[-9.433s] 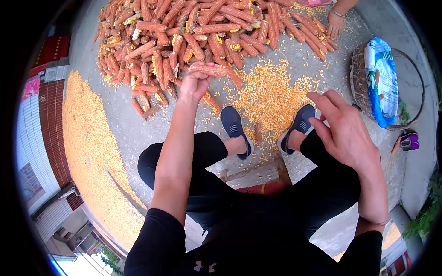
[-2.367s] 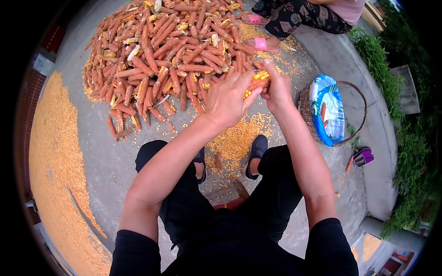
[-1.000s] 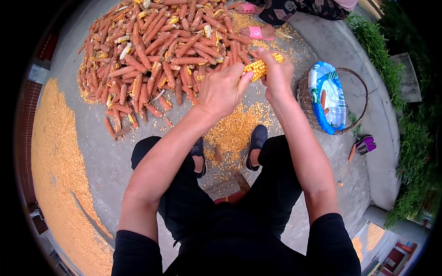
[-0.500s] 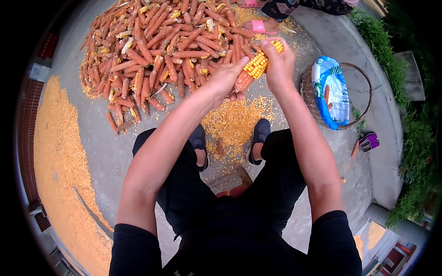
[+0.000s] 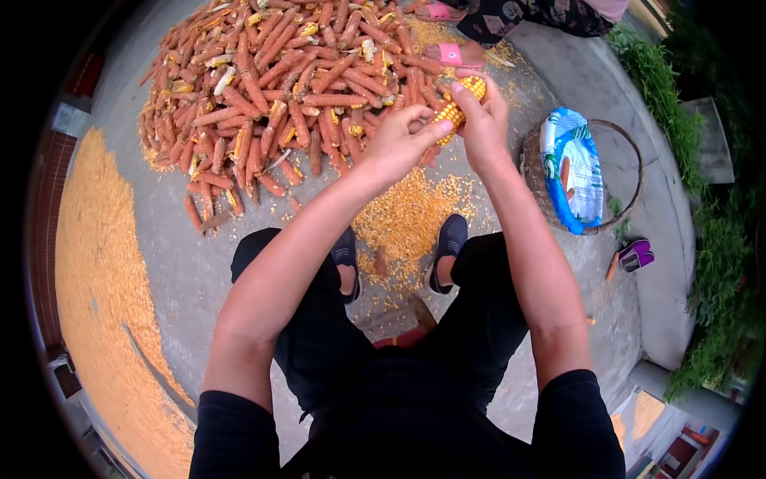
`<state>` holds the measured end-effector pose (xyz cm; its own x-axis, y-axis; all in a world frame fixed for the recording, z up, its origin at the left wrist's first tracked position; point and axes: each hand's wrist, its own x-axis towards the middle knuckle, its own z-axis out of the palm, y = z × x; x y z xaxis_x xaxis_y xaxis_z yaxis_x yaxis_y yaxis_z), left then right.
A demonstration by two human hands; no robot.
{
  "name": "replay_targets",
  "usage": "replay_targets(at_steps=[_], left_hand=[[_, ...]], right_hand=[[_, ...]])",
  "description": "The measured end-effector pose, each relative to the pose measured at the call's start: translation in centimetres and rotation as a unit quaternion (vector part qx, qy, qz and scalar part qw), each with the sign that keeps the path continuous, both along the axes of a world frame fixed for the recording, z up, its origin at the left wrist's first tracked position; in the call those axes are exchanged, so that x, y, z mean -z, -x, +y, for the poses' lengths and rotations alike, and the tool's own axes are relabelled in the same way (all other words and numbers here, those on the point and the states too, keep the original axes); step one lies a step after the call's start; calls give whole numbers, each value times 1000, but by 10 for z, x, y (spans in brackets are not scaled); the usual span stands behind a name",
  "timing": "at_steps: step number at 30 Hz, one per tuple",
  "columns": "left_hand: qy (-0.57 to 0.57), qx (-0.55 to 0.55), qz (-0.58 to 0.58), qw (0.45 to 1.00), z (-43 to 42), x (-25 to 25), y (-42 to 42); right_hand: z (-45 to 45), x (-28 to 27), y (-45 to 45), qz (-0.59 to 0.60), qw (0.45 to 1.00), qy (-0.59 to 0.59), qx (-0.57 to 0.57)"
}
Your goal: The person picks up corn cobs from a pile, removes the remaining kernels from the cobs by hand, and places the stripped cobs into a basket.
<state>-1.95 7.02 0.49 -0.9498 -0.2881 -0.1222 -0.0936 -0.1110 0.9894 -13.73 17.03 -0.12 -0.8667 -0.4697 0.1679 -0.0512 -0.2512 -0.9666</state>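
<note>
Between my hands, above the loose kernels, is a corn ear [image 5: 451, 113] with yellow kernels on its visible side. My right hand [image 5: 483, 120] is wrapped round its upper part, thumb lying along the kernels. From the left, my left hand [image 5: 403, 140] touches the ear's lower end with its thumb, the other fingers curled; a reddish bare part of a cob shows just below. Beyond my hands lies a large pile of reddish cobs [image 5: 263, 88], some with yellow kernels left on them. Loose kernels [image 5: 407, 219] cover the ground between my shoes.
A basket [image 5: 538, 180] with a blue and white lining stands at the right, a few cobs inside. Purple shoes [image 5: 636, 255] lie nearer. A wide spread of kernels [image 5: 104, 271] covers the left ground. Another person's foot in a pink sandal [image 5: 452, 53] is beyond the pile.
A bare reddish cob was in my left hand 9.4 s ago; now both hands are at a yellow ear. Since half a second ago, my left hand's fingers have shifted and more of them show.
</note>
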Motion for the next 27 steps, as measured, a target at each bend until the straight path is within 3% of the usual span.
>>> replay_targets(at_steps=[4, 7, 10, 13, 16, 20, 27], left_hand=[[324, -95, 76, 938, 2, 15, -4], [157, -102, 70, 980, 7, 14, -3], [-58, -39, -9, 998, -1, 11, 0], [-139, -25, -43, 989, -5, 11, -1], [-159, -59, -78, 983, -3, 5, 1], [43, -36, -67, 996, 7, -2, -5], [-129, -35, -85, 987, -2, -8, -4]], right_hand=[[-7, 5, -12, 21, 992, -97, 73], [-8, 9, -11, 76, 985, -114, 101], [-4, 4, -14, 125, 981, -121, 90], [-3, 6, -16, 154, 976, -129, 83], [-4, -1, -19, 173, 962, -189, 92], [-4, 6, -19, 202, 946, -235, 96], [3, -6, -21, 243, 941, -225, 75]])
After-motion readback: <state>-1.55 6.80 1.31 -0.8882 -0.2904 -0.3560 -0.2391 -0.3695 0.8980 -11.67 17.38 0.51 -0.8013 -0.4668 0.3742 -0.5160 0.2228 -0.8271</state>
